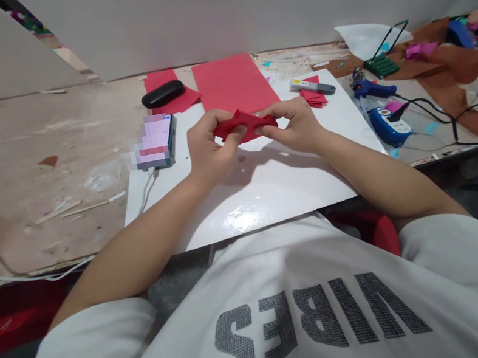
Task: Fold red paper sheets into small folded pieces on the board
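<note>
A folded piece of red paper [247, 125] is held up over the white board [241, 194], pinched at both ends. My left hand [215, 146] grips its left end, thumb in front and fingers behind. The right end is between the thumb and fingers of my right hand [296, 122]. Part of the paper is hidden by my fingers. Just behind lies a large flat red sheet [231, 84]. To the right, a grey utility knife [313, 87] rests on small red paper pieces [314, 101].
On the left are a phone [156, 141] with a white cable and a black case [163, 94] on red paper. At the right stand a blue glue gun [373, 88], a blue-and-white power socket [391, 126], black cords and brown scraps [449, 86]. A wall [209, 11] rises behind.
</note>
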A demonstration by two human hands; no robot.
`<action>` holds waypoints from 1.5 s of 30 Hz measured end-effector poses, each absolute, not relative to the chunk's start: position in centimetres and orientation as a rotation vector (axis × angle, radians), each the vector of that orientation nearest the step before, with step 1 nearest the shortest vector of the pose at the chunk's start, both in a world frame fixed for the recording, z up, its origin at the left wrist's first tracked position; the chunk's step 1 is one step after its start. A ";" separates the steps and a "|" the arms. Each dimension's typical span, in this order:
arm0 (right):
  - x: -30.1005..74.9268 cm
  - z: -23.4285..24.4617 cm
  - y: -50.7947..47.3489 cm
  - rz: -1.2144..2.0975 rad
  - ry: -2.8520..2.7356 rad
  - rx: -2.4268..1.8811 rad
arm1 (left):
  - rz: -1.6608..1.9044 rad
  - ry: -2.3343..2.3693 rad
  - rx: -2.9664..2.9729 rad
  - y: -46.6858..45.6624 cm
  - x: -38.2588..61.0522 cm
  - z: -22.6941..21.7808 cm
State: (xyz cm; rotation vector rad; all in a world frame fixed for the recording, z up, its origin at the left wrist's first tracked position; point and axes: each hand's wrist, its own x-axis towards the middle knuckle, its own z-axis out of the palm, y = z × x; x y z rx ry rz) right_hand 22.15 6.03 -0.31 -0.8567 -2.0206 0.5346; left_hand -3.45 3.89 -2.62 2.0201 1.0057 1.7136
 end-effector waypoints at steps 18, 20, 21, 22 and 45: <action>22.1 0.1 6.3 0.581 -1.878 -1.046 | 1.467 1.076 1.959 3.6 -3.8 -2.5; 22.1 0.2 6.3 0.585 -1.892 -1.059 | 1.407 1.081 1.949 3.6 -3.9 -2.6; 22.2 0.3 6.2 0.593 -1.895 -1.055 | 1.389 1.075 1.939 3.6 -4.0 -2.7; 22.2 0.3 6.2 0.602 -1.892 -1.041 | 1.382 1.066 1.928 3.6 -4.0 -2.7; 22.2 -1.6 7.0 0.524 -1.930 -0.780 | 1.456 1.126 1.899 2.1 -2.4 -1.2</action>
